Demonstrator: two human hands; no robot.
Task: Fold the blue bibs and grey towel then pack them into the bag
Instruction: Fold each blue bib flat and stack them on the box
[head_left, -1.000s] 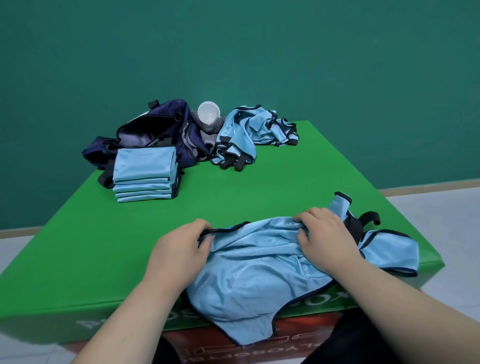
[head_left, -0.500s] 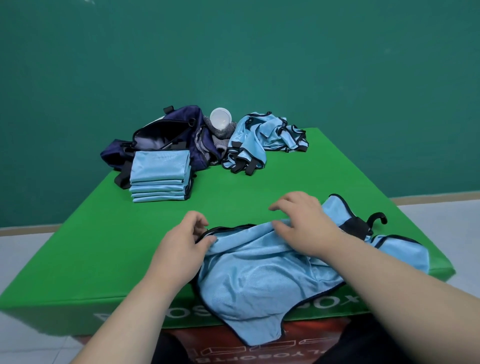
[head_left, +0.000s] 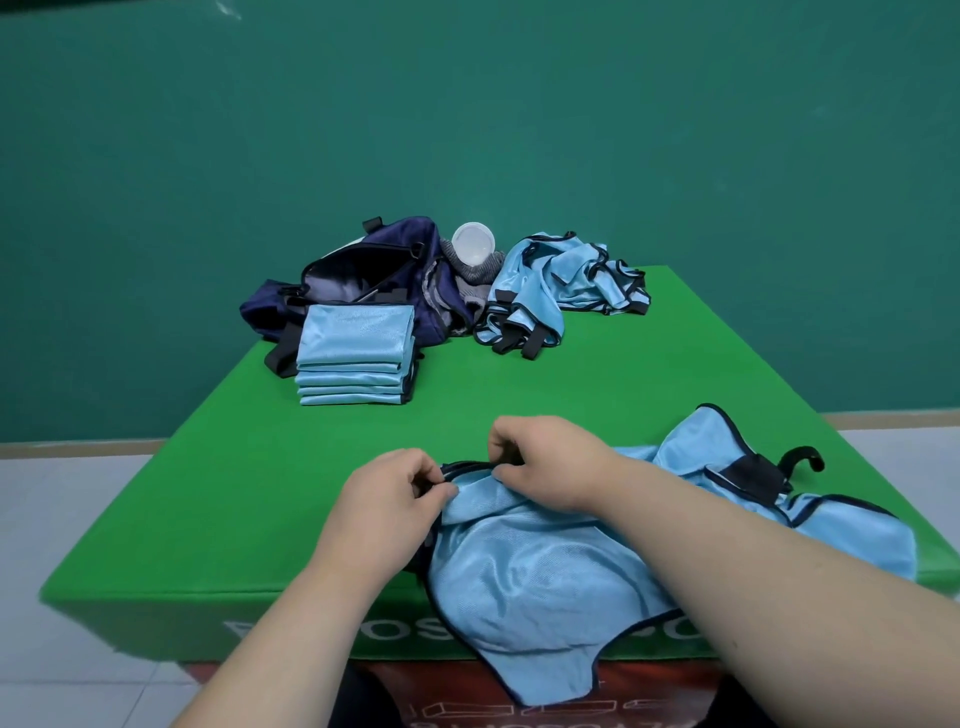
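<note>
1. At the near edge of the green box (head_left: 208, 493), head view: loose blue bib (head_left: 545, 582) lying crumpled. Lower part draped over the box's front face, black-trimmed straps trailing toward the box's right edge.
2. Over the box's near middle: left hand (head_left: 395, 499), fingers curled, thumb and fingertips pinching the bib's dark-trimmed upper hem.
3. Just beside it, slightly farther in on the box: right hand (head_left: 545, 462), fingers curled, gripping the same hem. Both hands close together, apart by a narrow gap.
4. Toward the box's far left: stack of folded bibs (head_left: 356, 358), several layers, edges squared, set against the front of the bag.
5. Along the box's far edge, behind the stack: navy bag (head_left: 374, 270), mouth gaping open, inside dark.
6. At the middle of the box's far edge: grey towel (head_left: 475, 273), bunched against the bag's right side. White cup (head_left: 472, 243) resting on it, mouth turned toward the camera.
7. On the box's far right: heap of unfolded bibs (head_left: 561, 291), tangled, touching the towel.
8. Beyond the box: teal wall (head_left: 467, 104). Pale floor (head_left: 62, 519) on either side.
</note>
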